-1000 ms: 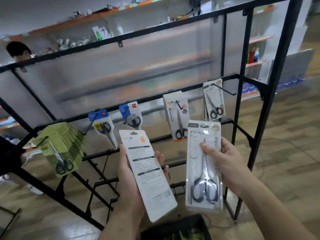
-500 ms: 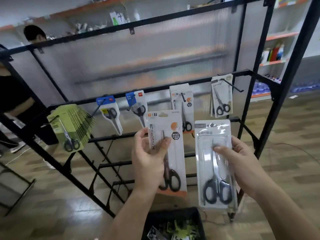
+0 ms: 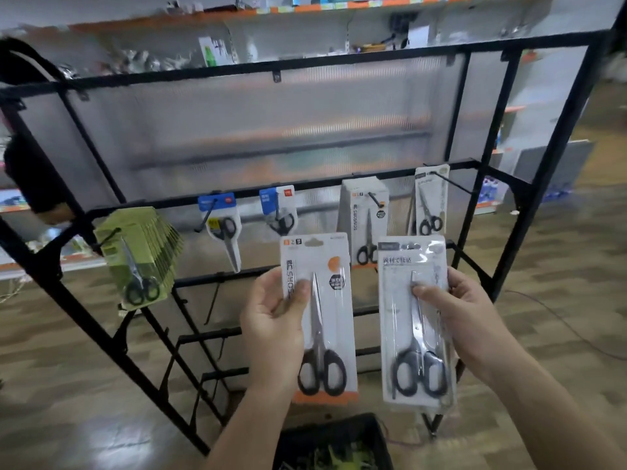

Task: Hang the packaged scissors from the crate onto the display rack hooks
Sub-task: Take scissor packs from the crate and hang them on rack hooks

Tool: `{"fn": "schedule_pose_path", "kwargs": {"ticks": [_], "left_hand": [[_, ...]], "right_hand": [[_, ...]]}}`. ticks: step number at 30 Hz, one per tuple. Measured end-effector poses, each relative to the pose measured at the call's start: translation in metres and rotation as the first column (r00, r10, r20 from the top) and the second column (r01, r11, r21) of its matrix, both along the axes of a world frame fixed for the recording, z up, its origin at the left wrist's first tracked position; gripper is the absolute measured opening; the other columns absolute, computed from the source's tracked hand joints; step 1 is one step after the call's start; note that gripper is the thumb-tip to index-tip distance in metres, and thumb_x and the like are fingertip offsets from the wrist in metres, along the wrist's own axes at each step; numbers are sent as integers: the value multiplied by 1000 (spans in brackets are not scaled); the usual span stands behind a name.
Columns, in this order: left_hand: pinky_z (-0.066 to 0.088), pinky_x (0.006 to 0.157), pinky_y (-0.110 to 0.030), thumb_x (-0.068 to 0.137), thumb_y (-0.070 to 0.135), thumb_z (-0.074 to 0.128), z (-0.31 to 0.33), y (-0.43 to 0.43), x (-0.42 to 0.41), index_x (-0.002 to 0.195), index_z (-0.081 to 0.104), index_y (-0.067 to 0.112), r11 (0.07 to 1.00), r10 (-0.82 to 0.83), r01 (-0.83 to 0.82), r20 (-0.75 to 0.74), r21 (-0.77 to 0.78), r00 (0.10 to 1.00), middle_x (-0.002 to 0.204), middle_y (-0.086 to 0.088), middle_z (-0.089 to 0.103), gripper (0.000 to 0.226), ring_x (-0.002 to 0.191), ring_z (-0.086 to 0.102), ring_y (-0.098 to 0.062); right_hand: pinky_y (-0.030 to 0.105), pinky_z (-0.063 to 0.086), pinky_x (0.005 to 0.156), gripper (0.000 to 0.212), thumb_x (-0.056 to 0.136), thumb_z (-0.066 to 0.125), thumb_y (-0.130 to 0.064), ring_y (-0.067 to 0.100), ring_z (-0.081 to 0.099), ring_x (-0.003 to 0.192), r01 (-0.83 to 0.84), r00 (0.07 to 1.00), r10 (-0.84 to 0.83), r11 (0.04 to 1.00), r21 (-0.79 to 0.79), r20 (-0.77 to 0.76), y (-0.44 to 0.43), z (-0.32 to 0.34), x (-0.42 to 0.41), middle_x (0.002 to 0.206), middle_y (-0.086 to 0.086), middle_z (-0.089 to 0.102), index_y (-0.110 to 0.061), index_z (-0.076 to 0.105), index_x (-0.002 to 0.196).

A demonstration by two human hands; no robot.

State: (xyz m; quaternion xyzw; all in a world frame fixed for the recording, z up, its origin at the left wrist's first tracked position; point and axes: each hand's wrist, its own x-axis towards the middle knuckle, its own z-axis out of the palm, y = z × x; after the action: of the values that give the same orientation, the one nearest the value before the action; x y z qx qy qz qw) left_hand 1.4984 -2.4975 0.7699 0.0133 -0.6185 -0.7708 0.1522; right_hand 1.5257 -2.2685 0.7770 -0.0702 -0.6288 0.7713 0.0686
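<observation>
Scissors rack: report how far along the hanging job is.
Done: five hooks on the rack carry packs, from the green stack to the hung clear pack at right. In hand: the left hand holds an orange-trimmed pack, the right hand a clear blister pack, neither hooked yet. Left: those two, plus what lies in the crate.

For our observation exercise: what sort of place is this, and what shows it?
Probably a stationery shop: packaged scissors hang from hooks on a black display rack, with stocked shelves behind it.
</observation>
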Motion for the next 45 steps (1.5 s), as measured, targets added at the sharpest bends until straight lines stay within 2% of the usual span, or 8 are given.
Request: {"fn": "schedule_pose_path", "kwargs": {"ticks": [4, 12, 18, 26, 31, 34, 39, 45], "left_hand": [[58, 95, -46, 93, 12, 74, -11, -9, 1, 110, 68, 18, 999, -45, 45, 49, -1, 998, 103, 3, 79, 19, 99, 75, -16], [59, 89, -56, 94, 21, 74, -15, 11, -16, 100, 66, 18, 991, -108, 120, 189, -53, 976, 94, -2, 79, 11, 91, 76, -26], [62, 69, -40, 97, 27, 70, -11, 60, -55, 102, 64, 15, 983, -109, 135, 197, -126, 974, 89, 1, 78, 14, 81, 77, -18], [60, 68, -31, 95, 22, 69, -18, 137, -111, 106, 58, 8, 997, -46, 56, 154, -58, 987, 95, -4, 78, 21, 89, 75, -22], [60, 88, -52, 89, 32, 70, -24, 172, -131, 101, 59, 15, 998, -2, 11, 121, -68, 993, 98, -6, 77, 23, 97, 73, -29], [59, 89, -57, 91, 34, 69, -27, 185, -137, 105, 58, 14, 996, -1, 12, 122, -88, 993, 102, -10, 76, 26, 101, 72, -35], [61, 79, -36, 90, 32, 67, -27, 197, -145, 105, 58, 14, 997, 17, -9, 116, -76, 993, 96, 0, 77, 25, 95, 73, -21], [61, 75, -30, 87, 36, 68, -28, 204, -148, 102, 60, 15, 993, 64, -57, 67, -105, 996, 91, 2, 76, 27, 88, 72, -15]], "right_hand": [[46, 59, 81, 25, 96, 63, -5, 33, 75, 97, 55, 998, -56, 998, 26, 17, -6, -2, 8, 110, 12, 77, -10, 67, 120], [52, 57, 89, 25, 96, 62, -3, 33, 74, 102, 117, 993, -117, 992, 53, -4, 17, 3, -9, 111, 11, 77, -10, 68, 120], [49, 59, 89, 22, 99, 60, -7, 30, 75, 99, 128, 991, -131, 989, 76, 36, 66, -3, -54, 109, 9, 78, -10, 69, 119], [44, 59, 86, 21, 99, 61, -9, 25, 76, 98, 231, 972, -233, 970, 82, 22, 157, -16, -123, 105, 3, 79, -11, 68, 118], [37, 60, 86, 17, 98, 64, -13, 14, 76, 94, 295, 955, -297, 948, 122, -3, 194, -22, -163, 102, -3, 79, -14, 69, 115], [35, 60, 86, 11, 98, 66, -18, 9, 74, 88, 297, 953, -302, 940, 167, 8, 205, -30, -179, 99, -5, 78, -20, 69, 108], [38, 61, 85, 11, 99, 65, -17, 13, 76, 93, 215, 976, -218, 963, 163, 5, 216, -34, -188, 100, -4, 79, -20, 70, 108], [30, 63, 71, 21, 99, 63, -21, 21, 77, 94, 66, 993, -54, 991, 116, -104, 223, -34, -175, 104, 5, 79, -9, 68, 116]]}}
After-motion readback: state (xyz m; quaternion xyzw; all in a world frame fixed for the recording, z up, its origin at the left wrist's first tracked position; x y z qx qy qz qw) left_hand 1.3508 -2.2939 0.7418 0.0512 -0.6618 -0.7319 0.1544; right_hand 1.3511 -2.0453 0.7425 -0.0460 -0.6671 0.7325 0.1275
